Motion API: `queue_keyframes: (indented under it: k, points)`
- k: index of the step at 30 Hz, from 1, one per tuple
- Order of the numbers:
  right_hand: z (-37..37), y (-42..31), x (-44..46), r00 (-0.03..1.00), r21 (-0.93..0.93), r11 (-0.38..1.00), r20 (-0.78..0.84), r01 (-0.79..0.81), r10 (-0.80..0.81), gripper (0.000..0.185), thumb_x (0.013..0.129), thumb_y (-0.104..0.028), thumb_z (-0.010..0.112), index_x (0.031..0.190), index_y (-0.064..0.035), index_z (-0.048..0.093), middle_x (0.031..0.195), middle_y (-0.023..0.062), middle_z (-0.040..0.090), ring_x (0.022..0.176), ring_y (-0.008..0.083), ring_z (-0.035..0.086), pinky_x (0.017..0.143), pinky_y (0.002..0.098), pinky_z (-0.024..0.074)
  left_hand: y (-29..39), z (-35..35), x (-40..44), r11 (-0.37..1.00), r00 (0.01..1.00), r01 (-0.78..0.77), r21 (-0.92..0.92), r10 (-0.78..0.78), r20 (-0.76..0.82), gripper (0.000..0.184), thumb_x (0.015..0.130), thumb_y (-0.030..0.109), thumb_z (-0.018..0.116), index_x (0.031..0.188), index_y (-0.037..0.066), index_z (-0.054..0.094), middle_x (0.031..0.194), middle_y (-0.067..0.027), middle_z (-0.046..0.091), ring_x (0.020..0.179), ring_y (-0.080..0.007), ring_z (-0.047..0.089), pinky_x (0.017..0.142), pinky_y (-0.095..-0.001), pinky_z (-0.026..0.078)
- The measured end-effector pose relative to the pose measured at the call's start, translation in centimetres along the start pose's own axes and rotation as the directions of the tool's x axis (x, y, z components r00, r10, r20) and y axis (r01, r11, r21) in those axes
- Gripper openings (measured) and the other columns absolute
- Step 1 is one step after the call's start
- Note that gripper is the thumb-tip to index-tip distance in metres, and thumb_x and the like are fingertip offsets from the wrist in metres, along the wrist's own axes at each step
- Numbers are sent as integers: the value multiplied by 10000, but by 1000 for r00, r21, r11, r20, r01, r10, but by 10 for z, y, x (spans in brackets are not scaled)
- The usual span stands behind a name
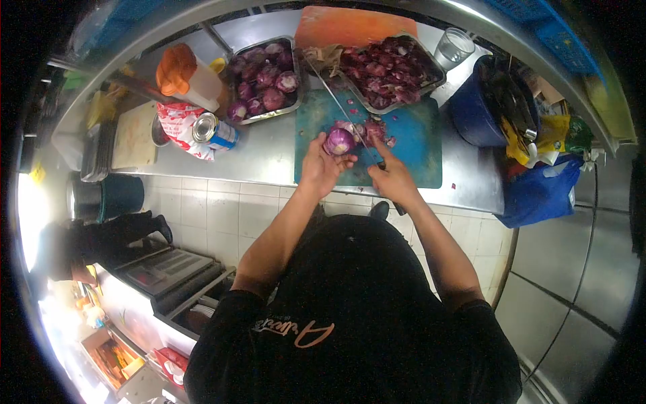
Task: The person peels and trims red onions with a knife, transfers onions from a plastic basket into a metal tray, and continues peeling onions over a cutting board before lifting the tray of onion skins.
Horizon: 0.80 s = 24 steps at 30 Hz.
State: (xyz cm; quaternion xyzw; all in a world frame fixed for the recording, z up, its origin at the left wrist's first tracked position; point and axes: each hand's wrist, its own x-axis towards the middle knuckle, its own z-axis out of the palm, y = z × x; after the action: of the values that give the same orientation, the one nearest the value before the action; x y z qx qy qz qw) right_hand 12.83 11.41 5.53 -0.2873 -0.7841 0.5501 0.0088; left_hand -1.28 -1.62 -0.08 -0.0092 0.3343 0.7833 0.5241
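- Two hands work over the blue board (417,148), which lies on the shiny table (269,155).
- The left hand (323,168) has its fingers curled around a purple onion (340,139). The pale end of the onion shows.
- The onion is over the near half of the board, a bit left of its middle. I cannot tell if it touches the board.
- The right hand (396,180) is closed around the handle of a long knife (336,97). The handle sticks out below the hand, past the board's near edge.
- The blade slants across the board, and its tip points to the far left corner. It passes just beside the onion; I cannot tell if they touch.
- Bits of peel (373,128) lie on the board, near the blade.
- Left of the board, a tray (298,74) is full of purple onions (272,99).
- At the far side of the board, a second tray (434,84) holds a heap of dark red peels (383,67).
- Past the board is an orange board (356,25).
- Right of the board stands a blue bucket (474,104).
- Well left of the board is a can (214,131).
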Motion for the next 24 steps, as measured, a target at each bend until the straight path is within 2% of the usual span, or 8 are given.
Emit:
queue_keyframes:
  k: [3,5,8,11,14,18,21,24]
  points:
    - [-1,11,2,996,-20,1000,-90,3,-5,620,815,-137,526,1394,-93,309,628,81,563,516,150,528,520,306,431,0,5,7,932,975,-183,312,212,-62,400,883,206,512,1231,19,447,1057,-125,590,901,-265,603,827,-357,479]
    - [-8,21,-5,980,-26,999,-198,-25,20,535,827,-137,529,1333,-71,366,642,91,564,511,149,518,513,308,426,7,23,6,639,866,-388,664,499,26,463,832,124,605,1248,6,439,1074,-121,579,960,-229,578,855,-339,458]
    - [-24,35,-24,942,-117,993,-335,-16,-24,393,847,-134,530,1211,-48,409,662,98,572,502,145,503,489,294,407,19,17,36,319,748,-480,817,636,191,542,755,176,704,1218,15,473,1108,-151,581,1001,-291,583,853,-357,462]
    - [-46,40,-48,948,15,990,-287,-142,140,317,856,-126,528,1149,-45,439,665,89,572,489,127,485,451,273,374,37,41,59,109,693,-512,852,638,335,538,713,200,718,1175,18,509,1113,-176,569,1016,-306,571,855,-366,462]
    - [-56,60,-69,944,-16,994,-314,-107,97,279,860,-128,532,1122,-53,474,675,80,586,465,99,461,413,257,348,51,66,62,-2,686,-417,909,655,317,497,689,189,712,1121,17,535,1081,-194,563,984,-350,562,848,-403,460]
    - [-56,65,-92,948,92,982,-261,-163,181,247,870,-138,539,1096,-49,499,651,90,602,446,105,478,422,269,370,87,66,64,-329,478,-312,891,756,446,399,702,218,680,1039,38,565,1035,-205,573,923,-399,552,806,-450,464]
    - [-53,67,-102,958,68,980,-211,-186,196,236,877,-159,559,1086,-61,512,636,95,612,442,117,493,433,278,391,140,39,82,-356,546,-115,927,757,359,349,752,282,616,1012,51,595,983,-221,594,917,-403,558,808,-465,464]
    - [-49,60,-103,968,-10,978,-145,-208,204,233,878,-185,570,1075,-69,523,632,95,617,467,138,523,456,292,405,189,-10,114,-604,518,-64,795,660,544,362,790,344,559,993,51,619,934,-229,613,922,-406,570,820,-478,462]
